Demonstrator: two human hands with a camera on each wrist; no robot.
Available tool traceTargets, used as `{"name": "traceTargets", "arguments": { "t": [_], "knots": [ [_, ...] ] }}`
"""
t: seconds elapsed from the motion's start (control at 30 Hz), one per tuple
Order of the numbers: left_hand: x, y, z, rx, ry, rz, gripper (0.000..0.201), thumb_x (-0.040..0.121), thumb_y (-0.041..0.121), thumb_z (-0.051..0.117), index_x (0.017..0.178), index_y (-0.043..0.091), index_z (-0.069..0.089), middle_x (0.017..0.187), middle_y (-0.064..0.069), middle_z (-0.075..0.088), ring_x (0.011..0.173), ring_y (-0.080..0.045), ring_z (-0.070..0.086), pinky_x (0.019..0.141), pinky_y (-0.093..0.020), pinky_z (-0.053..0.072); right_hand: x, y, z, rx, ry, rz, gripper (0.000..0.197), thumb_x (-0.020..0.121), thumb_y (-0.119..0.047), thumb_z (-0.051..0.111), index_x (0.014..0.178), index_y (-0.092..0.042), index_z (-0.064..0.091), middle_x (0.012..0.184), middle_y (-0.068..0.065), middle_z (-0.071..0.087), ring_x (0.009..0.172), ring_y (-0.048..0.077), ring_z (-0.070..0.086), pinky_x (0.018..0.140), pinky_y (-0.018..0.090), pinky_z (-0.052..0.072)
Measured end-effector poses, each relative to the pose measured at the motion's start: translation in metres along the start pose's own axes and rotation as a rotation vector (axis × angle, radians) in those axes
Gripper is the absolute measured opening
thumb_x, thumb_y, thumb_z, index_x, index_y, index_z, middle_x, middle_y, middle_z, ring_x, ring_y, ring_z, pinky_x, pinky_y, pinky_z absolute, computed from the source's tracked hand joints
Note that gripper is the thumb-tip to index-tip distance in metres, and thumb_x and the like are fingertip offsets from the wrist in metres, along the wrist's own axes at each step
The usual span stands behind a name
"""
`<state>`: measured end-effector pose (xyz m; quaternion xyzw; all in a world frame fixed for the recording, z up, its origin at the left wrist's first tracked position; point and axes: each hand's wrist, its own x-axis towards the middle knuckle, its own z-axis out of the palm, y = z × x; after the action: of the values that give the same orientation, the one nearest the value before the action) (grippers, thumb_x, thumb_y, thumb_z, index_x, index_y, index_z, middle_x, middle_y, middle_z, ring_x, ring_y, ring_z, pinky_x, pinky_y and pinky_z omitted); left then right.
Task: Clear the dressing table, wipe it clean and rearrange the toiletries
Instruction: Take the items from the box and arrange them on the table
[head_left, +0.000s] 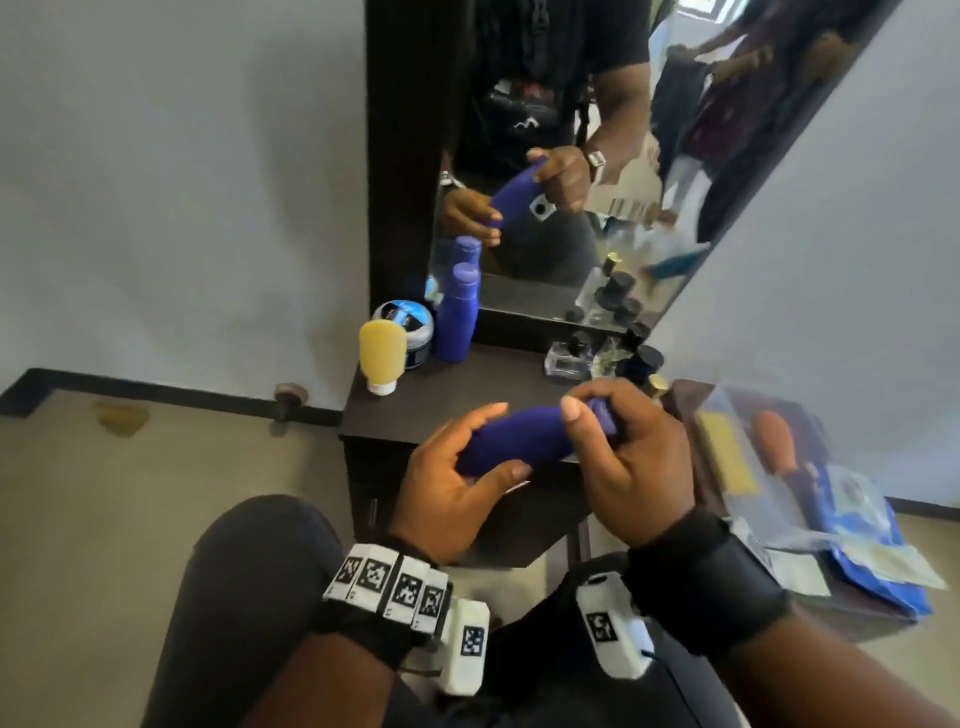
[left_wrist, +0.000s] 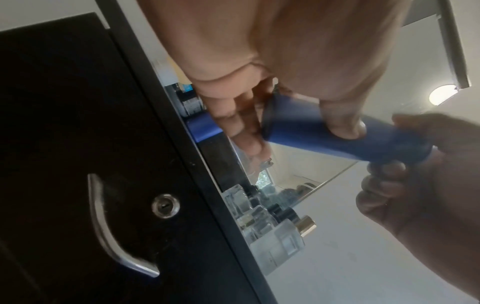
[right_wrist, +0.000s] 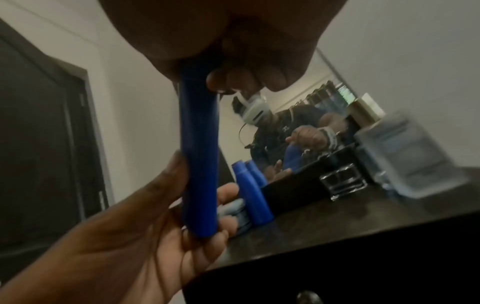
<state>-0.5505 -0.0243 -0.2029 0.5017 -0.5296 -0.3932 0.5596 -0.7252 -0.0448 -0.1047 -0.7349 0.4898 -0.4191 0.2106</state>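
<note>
At the centre of the head view, just in front of a dark tabletop (head_left: 483, 387), both hands held one blue bottle (head_left: 524, 439) lying roughly level in the air. The left hand (head_left: 457, 488) cupped its lower end, thumb on top and fingers curled underneath. The right hand (head_left: 631, 457) was clamped around the other end, the cap end, which its fingers hid.

The left wrist view showed the same grip from below — the blue bottle (left_wrist: 337, 135) crossed the middle of the frame, with the left hand (left_wrist: 272, 61) above it and the right hand (left_wrist: 420, 174) at the right edge. In the right wrist view the blue bottle (right_wrist: 198, 156) ran almost straight down the frame from the right hand (right_wrist: 233, 51) at the top to the left hand (right_wrist: 145, 236) at lower left.

Toward the upper left of the tabletop stood a second blue bottle (head_left: 458, 317), upright against the mirror (head_left: 545, 234). Just left of it sat a round jar (head_left: 408, 325), and in front of the jar a yellow tube (head_left: 382, 356) stood on its white cap. At the tabletop's right end, a cluster of clear perfume bottles (head_left: 605, 353) with dark caps stood close together. The mirror reflected the hands and the held bottle.

At the right of the head view, a lower surface carried a clear plastic bag (head_left: 810, 483) — blurred, with yellow, orange and blue things inside. A cabinet door with a metal handle (left_wrist: 109, 226) and a keyhole filled the left of the left wrist view.
</note>
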Motion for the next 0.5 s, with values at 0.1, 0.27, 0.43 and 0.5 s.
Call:
{"name": "traceTargets", "arguments": {
  "t": [0.1, 0.27, 0.43, 0.5],
  "knots": [
    [0.005, -0.002, -0.006, -0.171, 0.064, -0.065, 0.050, 0.084, 0.053, 0.080, 0.130, 0.039, 0.065, 0.123, 0.005, 0.075, 0.112, -0.017, 0.071, 0.101, -0.054, 0.056, 0.014, 0.004, 0.036, 0.198, -0.077, 0.118, 0.038, 0.086, -0.048, 0.073, 0.105, -0.015, 0.067, 0.080, 0.016, 0.067, 0.070, 0.032, 0.064, 0.067, 0.045, 0.057],
    [0.018, -0.006, -0.016, -0.157, 0.152, -0.083, 0.054, 0.094, 0.035, 0.070, 0.145, 0.027, 0.058, 0.128, 0.004, 0.074, 0.117, -0.017, 0.072, 0.101, -0.047, 0.057, 0.031, 0.011, 0.083, 0.157, -0.202, 0.178, 0.022, 0.091, -0.029, 0.077, 0.110, -0.019, 0.072, 0.074, 0.012, 0.065, 0.059, 0.004, 0.049, 0.058, 0.019, 0.044],
    [0.024, -0.026, -0.027, -0.015, 0.197, -0.180, 0.070, 0.085, 0.045, 0.075, 0.150, 0.032, 0.054, 0.121, 0.003, 0.077, 0.100, -0.008, 0.077, 0.090, -0.042, 0.064, 0.062, 0.028, 0.107, 0.007, -0.215, 0.288, 0.020, 0.091, -0.036, 0.076, 0.109, -0.029, 0.071, 0.084, 0.001, 0.073, 0.074, 0.018, 0.067, 0.074, 0.037, 0.059],
    [0.025, -0.027, -0.028, -0.026, 0.193, -0.204, 0.073, 0.084, 0.041, 0.079, 0.151, 0.027, 0.053, 0.137, 0.006, 0.070, 0.106, -0.011, 0.076, 0.093, -0.042, 0.063, 0.074, 0.033, 0.115, -0.017, -0.225, 0.290, 0.021, 0.090, -0.038, 0.076, 0.108, -0.028, 0.071, 0.085, 0.000, 0.074, 0.079, 0.020, 0.069, 0.079, 0.045, 0.059]
  ]
}}
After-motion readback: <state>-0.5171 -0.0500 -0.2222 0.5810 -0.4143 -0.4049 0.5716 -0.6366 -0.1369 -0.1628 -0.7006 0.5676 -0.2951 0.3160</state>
